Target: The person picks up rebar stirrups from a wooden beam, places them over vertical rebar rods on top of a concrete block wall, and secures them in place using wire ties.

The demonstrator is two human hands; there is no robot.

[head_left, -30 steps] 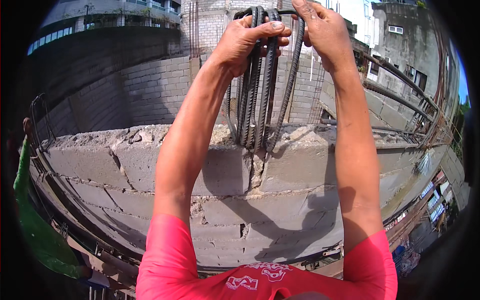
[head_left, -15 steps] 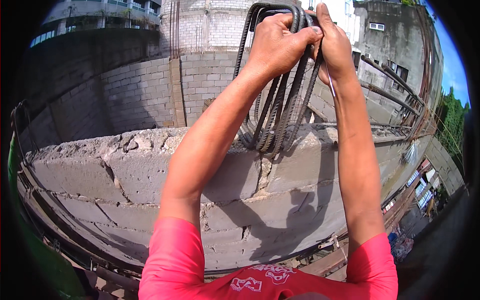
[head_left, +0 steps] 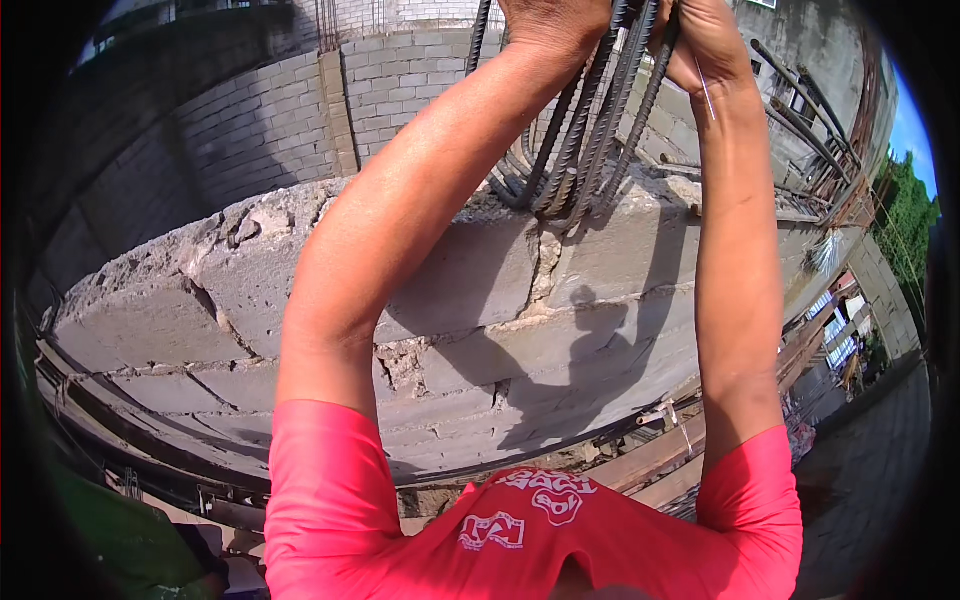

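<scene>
**Two hands gripping a cluster of steel bars above a block wall**

Head view. The person stands close against a rough concrete block wall and reaches up with both arms. The left hand is wrapped around the bundle of ribbed steel bars, fingers curled closed on it at the top edge of the picture. The right hand is closed on the same bundle from the other side; a thin wire shows beside its wrist. Fingertips are cut off by the frame, so the exact closure cannot be told.

The bars rise out of the wall top, close together and slightly splayed. Judged from their look, they are stiff, heavy and springy; the ribs give a non-slip grip. Hold high, well above the root.

Around: broken mortar along the wall top, a farther block wall behind, more bars at right, timber planks below. The wall edge blocks any low approach.
</scene>
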